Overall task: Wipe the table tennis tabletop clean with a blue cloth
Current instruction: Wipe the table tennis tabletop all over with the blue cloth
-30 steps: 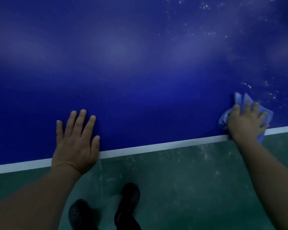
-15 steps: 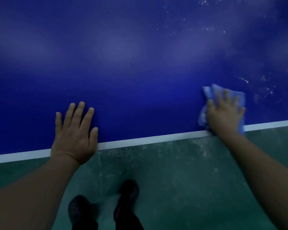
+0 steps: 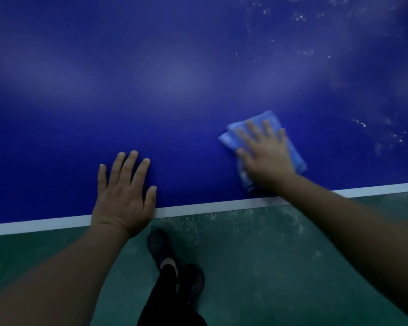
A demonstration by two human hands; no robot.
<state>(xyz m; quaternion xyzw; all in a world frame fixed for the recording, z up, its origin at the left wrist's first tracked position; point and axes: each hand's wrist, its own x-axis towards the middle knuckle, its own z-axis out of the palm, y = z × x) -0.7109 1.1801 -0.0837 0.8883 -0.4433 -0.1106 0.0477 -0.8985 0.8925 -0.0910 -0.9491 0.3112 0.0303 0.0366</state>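
Note:
The dark blue table tennis tabletop (image 3: 174, 95) fills the upper part of the view, with a white line (image 3: 210, 205) along its near edge. A folded light blue cloth (image 3: 295, 154) lies on it near that edge, right of centre. My right hand (image 3: 266, 154) presses flat on the cloth with straight, spread fingers, and cloth shows around them. My left hand (image 3: 123, 194) rests flat on the tabletop at the edge, fingers spread, holding nothing. White specks of dust (image 3: 363, 124) dot the surface at the right and upper right.
Below the table edge lies a green floor (image 3: 257, 267) with pale scuff marks. My two dark shoes (image 3: 160, 250) and a black trouser leg stand close to the table, below my left hand.
My right hand has slid the cloth leftward along the near edge and a little further onto the table. My left hand has stayed flat on the same spot. My feet have shifted.

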